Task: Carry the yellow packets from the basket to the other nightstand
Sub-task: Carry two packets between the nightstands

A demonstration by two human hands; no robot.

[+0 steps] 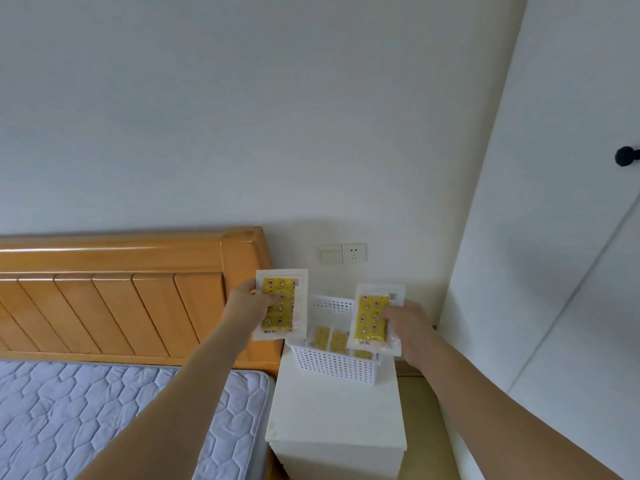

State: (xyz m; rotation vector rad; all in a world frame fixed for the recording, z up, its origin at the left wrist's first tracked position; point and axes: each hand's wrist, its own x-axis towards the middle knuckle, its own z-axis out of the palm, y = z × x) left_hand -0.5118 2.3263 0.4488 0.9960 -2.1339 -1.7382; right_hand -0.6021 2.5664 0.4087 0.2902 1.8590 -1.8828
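While both arms reach over the white nightstand | left hand pinches one yellow packet, right hand pinches another packet, both just above the basket | more packets remain inside | advice: keep both grips firm, lift clear of the rim before turning.

wooden headboard | quilted mattress | wall socket | black knob

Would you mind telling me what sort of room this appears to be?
Most likely a bedroom: a wooden headboard stands above a quilted mattress, with a white nightstand beside the bed.
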